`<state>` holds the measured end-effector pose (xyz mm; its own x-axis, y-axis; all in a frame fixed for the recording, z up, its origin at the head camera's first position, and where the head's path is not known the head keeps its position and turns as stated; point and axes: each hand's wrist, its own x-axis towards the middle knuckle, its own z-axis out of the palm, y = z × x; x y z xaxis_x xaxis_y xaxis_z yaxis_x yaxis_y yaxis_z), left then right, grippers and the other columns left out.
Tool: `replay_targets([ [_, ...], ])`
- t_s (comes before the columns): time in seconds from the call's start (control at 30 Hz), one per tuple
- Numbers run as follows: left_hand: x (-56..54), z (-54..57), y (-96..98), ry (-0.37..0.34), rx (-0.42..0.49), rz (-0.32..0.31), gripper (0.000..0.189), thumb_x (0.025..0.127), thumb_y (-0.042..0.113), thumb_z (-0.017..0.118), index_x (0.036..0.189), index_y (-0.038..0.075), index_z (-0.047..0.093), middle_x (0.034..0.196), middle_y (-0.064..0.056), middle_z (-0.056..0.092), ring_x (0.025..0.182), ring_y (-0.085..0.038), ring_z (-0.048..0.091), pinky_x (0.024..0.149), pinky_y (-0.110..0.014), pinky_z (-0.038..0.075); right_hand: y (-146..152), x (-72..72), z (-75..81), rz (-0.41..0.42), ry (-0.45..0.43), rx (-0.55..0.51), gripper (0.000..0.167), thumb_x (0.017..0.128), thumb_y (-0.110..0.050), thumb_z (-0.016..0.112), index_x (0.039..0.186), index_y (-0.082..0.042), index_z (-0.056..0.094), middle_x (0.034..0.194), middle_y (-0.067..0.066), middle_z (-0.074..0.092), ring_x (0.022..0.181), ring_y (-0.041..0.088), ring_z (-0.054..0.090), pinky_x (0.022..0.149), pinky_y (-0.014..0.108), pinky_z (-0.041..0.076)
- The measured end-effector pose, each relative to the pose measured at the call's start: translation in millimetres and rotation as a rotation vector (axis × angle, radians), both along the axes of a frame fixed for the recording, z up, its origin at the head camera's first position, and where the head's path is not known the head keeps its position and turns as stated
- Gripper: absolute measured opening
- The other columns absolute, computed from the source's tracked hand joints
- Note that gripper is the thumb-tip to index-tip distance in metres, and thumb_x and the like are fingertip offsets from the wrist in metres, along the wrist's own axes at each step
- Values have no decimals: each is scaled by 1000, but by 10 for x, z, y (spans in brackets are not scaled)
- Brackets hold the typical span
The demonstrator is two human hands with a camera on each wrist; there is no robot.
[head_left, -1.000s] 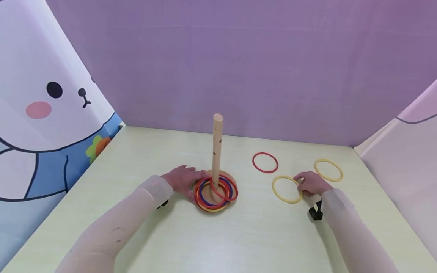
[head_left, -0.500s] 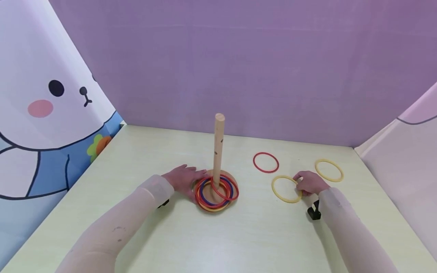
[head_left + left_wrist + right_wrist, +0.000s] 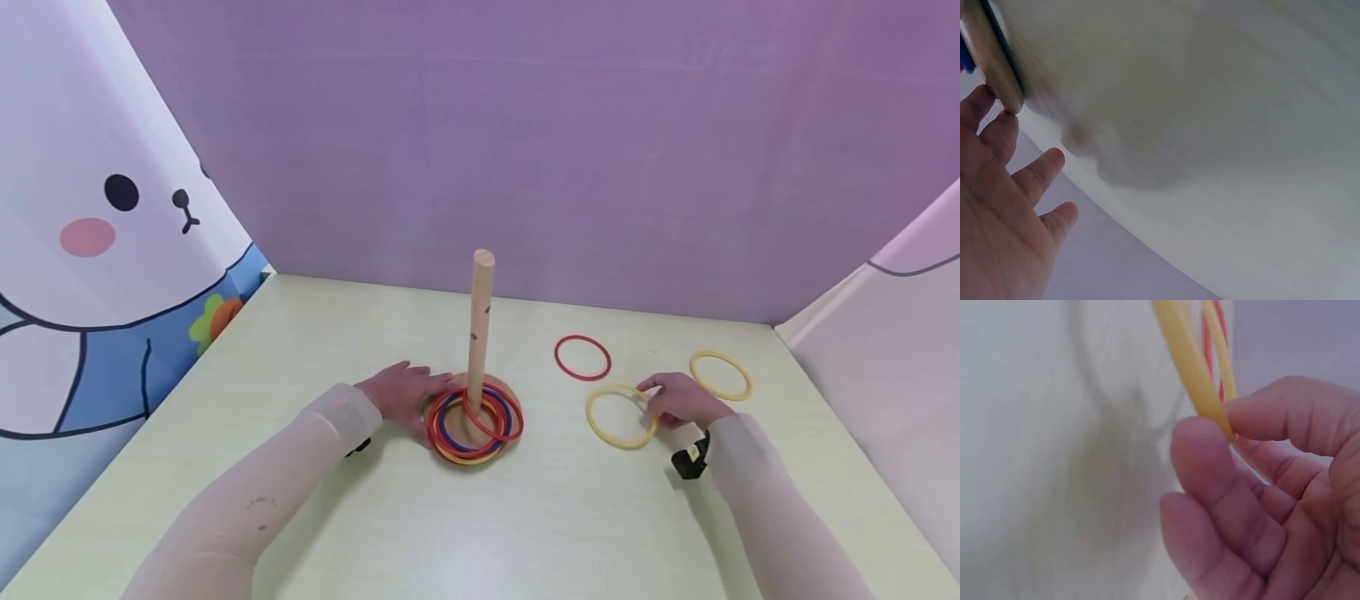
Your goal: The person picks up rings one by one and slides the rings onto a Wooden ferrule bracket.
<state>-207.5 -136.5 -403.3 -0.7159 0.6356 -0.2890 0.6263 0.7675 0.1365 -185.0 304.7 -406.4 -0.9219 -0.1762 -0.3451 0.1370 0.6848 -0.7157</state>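
A round wooden base bears an upright wooden post. Around the post lie several stacked rings in red, blue and yellow, a red ring resting askew on top. My left hand is at the base's left edge; in the left wrist view, two fingertips touch the wooden rim while the other fingers stand spread. My right hand pinches a yellow ring between thumb and fingers. In the right wrist view, that ring is tilted above the table, its shadow beneath.
A red ring lies flat right of the post, towards the back. Another yellow ring lies beyond my right hand. A purple cloth wall rises at the table's back edge, with printed cloth panels at the sides.
The yellow ring has shifted slightly left in the right hand's pinch and risen a little from the tabletop. The left hand holds its place against the base.
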Motion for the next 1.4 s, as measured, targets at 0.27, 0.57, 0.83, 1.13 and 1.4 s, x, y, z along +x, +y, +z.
replay_targets([
  [0.27, 7, -4, -10, 8, -6, -3, 99, 67, 56, 80, 150, 23, 35, 148, -5, 43, 133, -38, 38, 110, -57, 23, -50, 76, 77, -8, -31, -82, 49, 81, -2, 59, 128, 8, 49, 82, 9, 60, 64, 17, 58, 59, 33, 53],
  [0.57, 19, -4, -16, 9, -10, 8, 98, 67, 54, 82, 149, 23, 37, 149, -5, 42, 133, -37, 38, 110, -56, 23, -117, 155, 110, 17, -21, -224, 47, 86, 1, 57, 129, 15, 45, 83, 8, 64, 75, 18, 62, 67, 35, 56],
  [0.83, 21, 4, -3, 3, -18, 27, 100, 67, 54, 82, 150, 23, 35, 147, -5, 44, 134, -37, 37, 111, -56, 22, -167, 185, 155, 47, 2, -263, 46, 90, 1, 57, 131, 17, 42, 89, 11, 62, 80, 17, 61, 69, 34, 56],
  [1.13, 27, 15, 4, 6, -18, 22, 99, 68, 53, 82, 149, 22, 35, 148, -5, 43, 134, -37, 37, 111, -56, 21, -244, 209, 269, 17, 74, -311, 47, 92, 5, 55, 134, 17, 39, 94, 15, 56, 83, 20, 64, 70, 33, 57],
  [1.4, 20, 28, 15, 7, -22, 20, 98, 67, 54, 81, 149, 22, 37, 149, -4, 41, 135, -37, 37, 112, -55, 21, -365, 291, 449, 7, 149, -381, 50, 93, 6, 52, 138, 18, 34, 107, 15, 58, 84, 10, 65, 73, 29, 57],
])
